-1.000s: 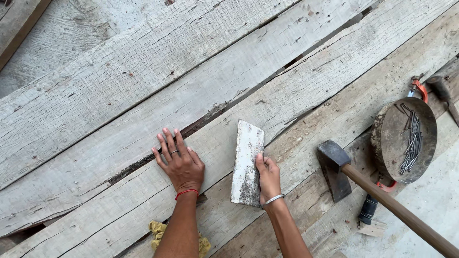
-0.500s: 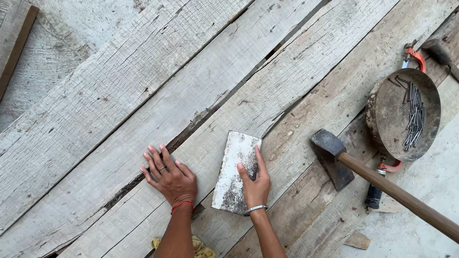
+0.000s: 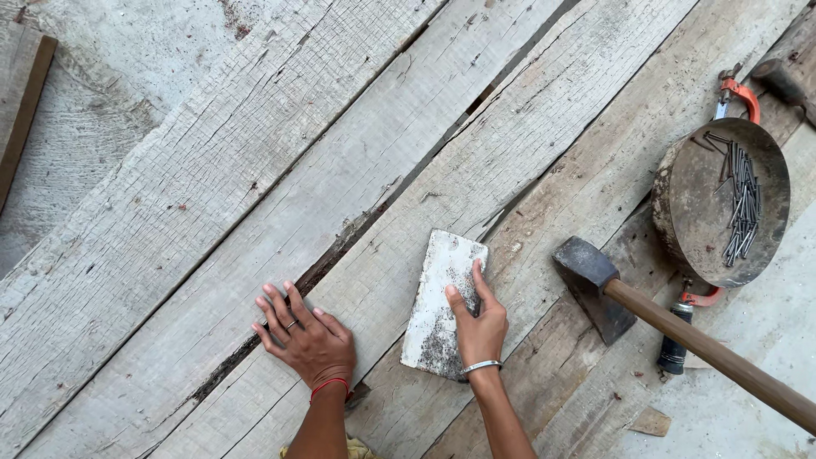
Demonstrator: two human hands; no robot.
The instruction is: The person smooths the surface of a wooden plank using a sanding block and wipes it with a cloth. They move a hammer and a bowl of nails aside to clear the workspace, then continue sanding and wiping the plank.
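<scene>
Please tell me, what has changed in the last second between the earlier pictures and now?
Little changed. The right hand stays on the small whitish block, which now lies a little more tilted on the planks. The left hand stays flat beside the gap. The view shifted somewhat. The hammer and the round pan of nails did not move.

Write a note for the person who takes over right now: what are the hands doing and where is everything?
Left hand: flat on the grey weathered wooden planks, holding nothing.
Right hand: fingers pressing on the flat whitish rectangular block; no closed grip.
To the right: dark-headed hammer with brown wooden handle, and a round rusty metal pan of loose nails.
No nails visibly placed in the block.
</scene>
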